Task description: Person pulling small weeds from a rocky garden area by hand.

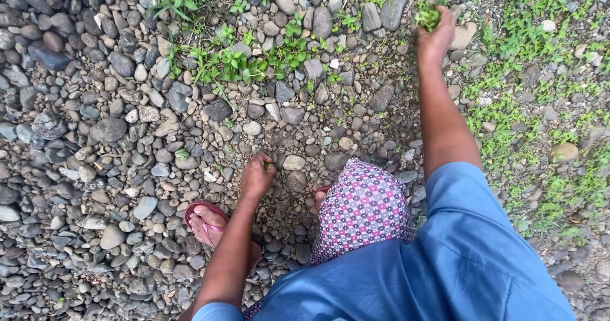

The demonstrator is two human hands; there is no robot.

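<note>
Seen from above, a person in a blue top bends over a bed of grey river pebbles. The right hand stretches far forward, arm straight, fist clamped on a tuft of pulled green weeds near the bed's far edge. The left hand hangs low, fingers pinched on a small green sprig above the stones, just ahead of a pink sandal. More weeds grow between the two hands; grass borders the right edge.
</note>
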